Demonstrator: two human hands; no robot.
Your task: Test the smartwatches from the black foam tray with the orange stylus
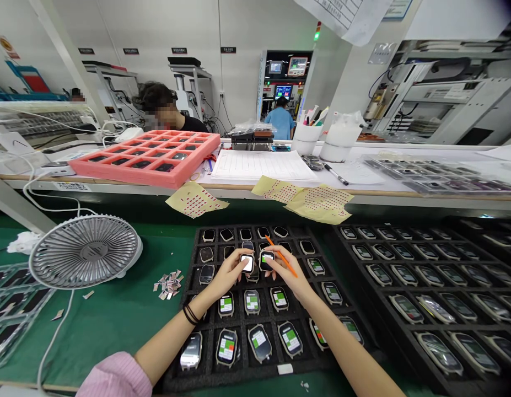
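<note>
Over a black foam tray (189, 366) of watch units, my left hand (232, 270) is closed on a watch with a white lit screen (247, 263). Close beside it, my right hand (286, 270) grips a watch with a green and white screen (267, 260), its fingers on the screen. An orange stick (282, 256) also lies across the right hand, slanting up to the left. In the tray below the hands, several watches show green and white screens, such as one watch (252, 302) under the left hand.
A round grey fan (87, 251) stands left, near small scattered pieces (168, 284). Another black tray (383, 325) of watches lies right. Behind, a shelf holds a pink foam tray (178, 175) and papers (263, 165). A person (172, 110) sits beyond it; another person (281, 118) is farther back.
</note>
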